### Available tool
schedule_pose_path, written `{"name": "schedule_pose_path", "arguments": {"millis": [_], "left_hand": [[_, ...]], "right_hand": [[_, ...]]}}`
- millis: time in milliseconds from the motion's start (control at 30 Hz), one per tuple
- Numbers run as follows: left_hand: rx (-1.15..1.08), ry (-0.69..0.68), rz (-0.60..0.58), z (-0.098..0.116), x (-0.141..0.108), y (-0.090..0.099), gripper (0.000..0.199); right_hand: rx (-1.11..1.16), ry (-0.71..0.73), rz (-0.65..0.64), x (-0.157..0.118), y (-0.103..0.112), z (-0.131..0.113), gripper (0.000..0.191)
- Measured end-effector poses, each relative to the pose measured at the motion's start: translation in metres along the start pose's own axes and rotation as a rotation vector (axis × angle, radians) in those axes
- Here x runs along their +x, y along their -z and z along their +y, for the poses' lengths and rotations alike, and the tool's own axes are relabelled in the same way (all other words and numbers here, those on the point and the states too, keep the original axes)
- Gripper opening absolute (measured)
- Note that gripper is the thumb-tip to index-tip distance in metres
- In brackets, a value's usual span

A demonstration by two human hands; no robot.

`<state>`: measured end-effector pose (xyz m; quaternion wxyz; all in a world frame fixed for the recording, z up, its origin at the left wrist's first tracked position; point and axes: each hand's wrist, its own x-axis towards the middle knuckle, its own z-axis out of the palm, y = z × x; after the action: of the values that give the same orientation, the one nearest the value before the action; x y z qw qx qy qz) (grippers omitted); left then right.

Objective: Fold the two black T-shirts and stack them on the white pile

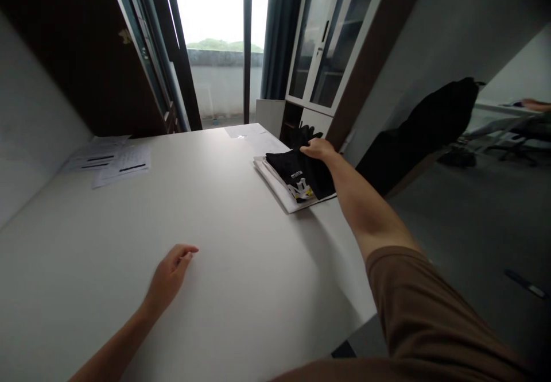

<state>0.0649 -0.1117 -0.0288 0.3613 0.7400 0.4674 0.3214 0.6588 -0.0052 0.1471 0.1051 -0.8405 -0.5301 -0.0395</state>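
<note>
My right hand [319, 149] reaches to the far right side of the white table, its fingers closed on a black glove [305, 135] whose dark fingers stick up beyond the hand. Beneath it lies black fabric [284, 165] with white lettering and a white-and-yellow print, probably part of the same pair of gloves. That fabric rests on a flat white stack [275, 189], perhaps papers or a folder. My left hand [172, 268] is low over the near left part of the table, fingers curled in with nothing visible in them.
The white table [206, 198] stretches ahead. Printed sheets [123, 164] lie at its far left, and a clear sheet [245, 133] at the far edge. Behind stand a glass-door cabinet [318, 43] and a window. A black covered object [422, 123] stands to the right.
</note>
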Motion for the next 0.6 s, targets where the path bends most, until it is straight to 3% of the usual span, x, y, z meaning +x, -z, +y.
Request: {"name": "schedule_pose_path", "arguments": {"millis": [67,167,400,600], "left_hand": [[-0.017,-0.010,0.016,0.000,0.000,0.001,0.031],[-0.035,-0.012,0.026,-0.001,0.001,0.002,0.030],[-0.012,-0.032,0.027,0.001,0.002,0.002,0.030],[-0.033,-0.011,0.043,0.002,0.001,0.002,0.031]], "right_hand": [[0.011,0.013,-0.118,0.007,-0.024,-0.006,0.038],[0.070,0.017,-0.176,0.012,-0.053,-0.005,0.038],[-0.018,0.005,-0.137,0.031,-0.077,0.034,0.036],[0.002,-0.053,-0.083,0.015,-0.104,0.064,0.045]]}}
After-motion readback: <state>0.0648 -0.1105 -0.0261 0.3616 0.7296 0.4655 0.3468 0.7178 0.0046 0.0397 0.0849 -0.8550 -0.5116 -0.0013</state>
